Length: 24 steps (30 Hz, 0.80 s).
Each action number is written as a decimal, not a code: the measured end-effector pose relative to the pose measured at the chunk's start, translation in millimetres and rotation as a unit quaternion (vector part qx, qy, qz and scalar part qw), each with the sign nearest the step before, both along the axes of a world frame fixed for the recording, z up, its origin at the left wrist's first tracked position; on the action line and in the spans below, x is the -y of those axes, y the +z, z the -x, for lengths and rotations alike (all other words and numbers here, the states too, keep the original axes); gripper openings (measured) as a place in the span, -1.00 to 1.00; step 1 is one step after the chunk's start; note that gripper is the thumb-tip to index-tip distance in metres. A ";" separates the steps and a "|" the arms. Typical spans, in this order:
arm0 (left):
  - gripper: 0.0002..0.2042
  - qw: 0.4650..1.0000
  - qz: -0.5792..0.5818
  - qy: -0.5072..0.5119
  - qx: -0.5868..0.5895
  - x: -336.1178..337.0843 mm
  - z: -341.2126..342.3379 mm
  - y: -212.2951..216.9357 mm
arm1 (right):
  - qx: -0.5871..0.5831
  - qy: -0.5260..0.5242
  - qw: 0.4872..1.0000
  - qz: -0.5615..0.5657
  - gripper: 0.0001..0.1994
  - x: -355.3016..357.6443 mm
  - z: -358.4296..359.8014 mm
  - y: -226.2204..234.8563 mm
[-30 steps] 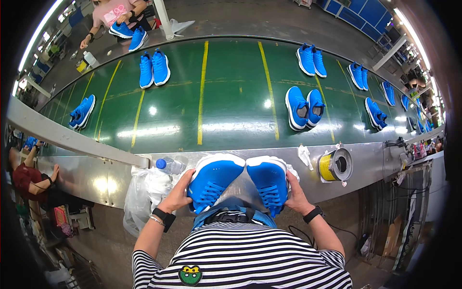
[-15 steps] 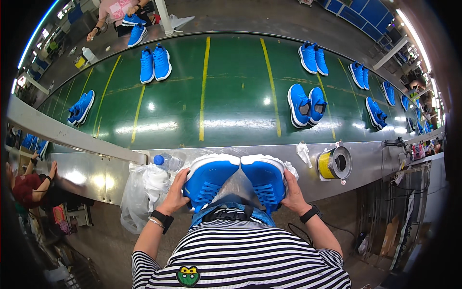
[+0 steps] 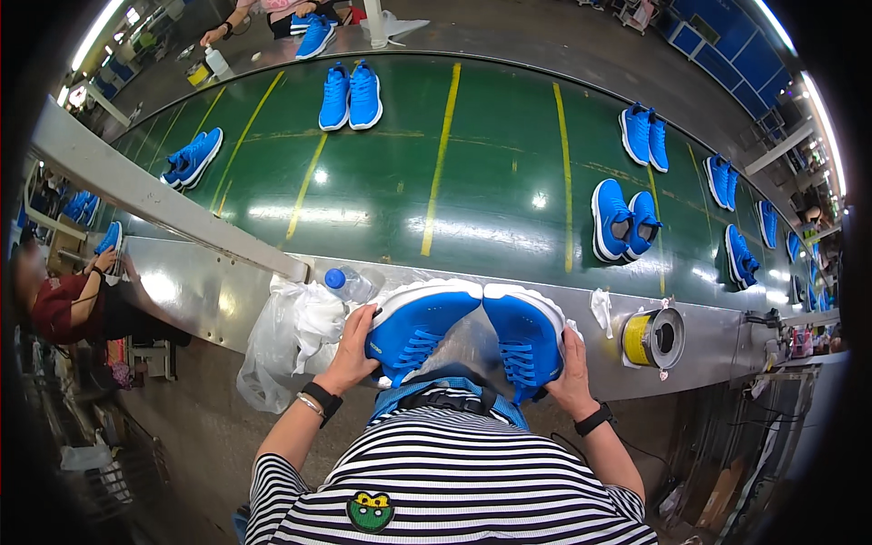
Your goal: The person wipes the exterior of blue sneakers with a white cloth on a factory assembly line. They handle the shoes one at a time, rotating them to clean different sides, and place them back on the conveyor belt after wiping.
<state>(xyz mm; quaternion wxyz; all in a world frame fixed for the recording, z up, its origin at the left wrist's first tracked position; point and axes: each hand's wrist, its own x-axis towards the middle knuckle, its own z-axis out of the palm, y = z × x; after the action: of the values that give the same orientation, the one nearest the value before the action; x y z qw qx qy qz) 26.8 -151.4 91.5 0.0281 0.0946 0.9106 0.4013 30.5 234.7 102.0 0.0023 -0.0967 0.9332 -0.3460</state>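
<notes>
Clasping one shoe (image 3: pixel 434 320) each: left grip (image 3: pixel 352 352), right grip (image 3: pixel 573 377) | bottle (image 3: pixel 356 284), bag (image 3: pixel 271 350) left | tin (image 3: pixel 639 339) right

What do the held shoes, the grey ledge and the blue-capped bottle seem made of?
Held shoes: matte blue uppers, perhaps knit or mesh, showing little shine; thick white soles suggest foam or rubber.
Grey ledge: smooth metal, likely steel, judging by its bright reflections.
Bottle: probably plastic, being transparent, though glass is possible.

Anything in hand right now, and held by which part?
A blue shoe in the left hand, another blue shoe in the right hand, each gripped by the side facing away from the other.
</notes>
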 end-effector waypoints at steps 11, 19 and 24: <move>-0.13 0.988 0.119 0.092 -0.043 -35.7 -0.6 -5.7 | -0.017 -0.044 0.995 -0.088 -0.04 47.7 20.9 -2.7; -0.22 0.992 0.090 0.052 0.078 -55.5 11.4 -37.1 | 0.080 -0.024 0.996 -0.037 -0.05 65.1 34.1 -49.8; -0.48 0.975 -0.068 0.097 0.190 -35.8 27.4 -50.4 | 0.246 -0.115 0.923 0.272 -0.41 30.9 50.8 -81.3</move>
<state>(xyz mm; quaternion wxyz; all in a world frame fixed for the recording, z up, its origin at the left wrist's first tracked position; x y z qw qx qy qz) -0.6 -115.7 41.1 0.1551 -0.0706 0.8641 0.4737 -20.3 203.8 20.7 0.1654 0.1026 0.7782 -0.5971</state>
